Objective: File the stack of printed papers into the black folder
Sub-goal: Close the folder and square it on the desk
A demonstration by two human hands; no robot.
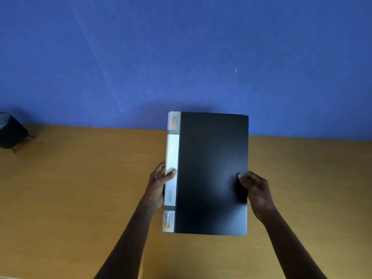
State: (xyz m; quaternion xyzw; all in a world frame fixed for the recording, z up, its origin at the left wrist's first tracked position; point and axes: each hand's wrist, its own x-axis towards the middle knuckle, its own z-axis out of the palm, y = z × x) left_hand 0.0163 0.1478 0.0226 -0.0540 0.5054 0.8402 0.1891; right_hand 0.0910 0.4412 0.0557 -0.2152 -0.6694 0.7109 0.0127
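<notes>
The black folder [211, 170] is closed and held up above the wooden table, its white and grey spine on the left. My left hand [158, 185] grips the spine side, thumb lying across the white label. My right hand [254, 190] grips the folder's right edge, thumb on the black cover. No printed papers are in view.
The wooden table [80, 188] runs across the lower half, against a blue wall [181, 57]. A dark rounded object [12, 130] on small legs stands at the table's far left edge.
</notes>
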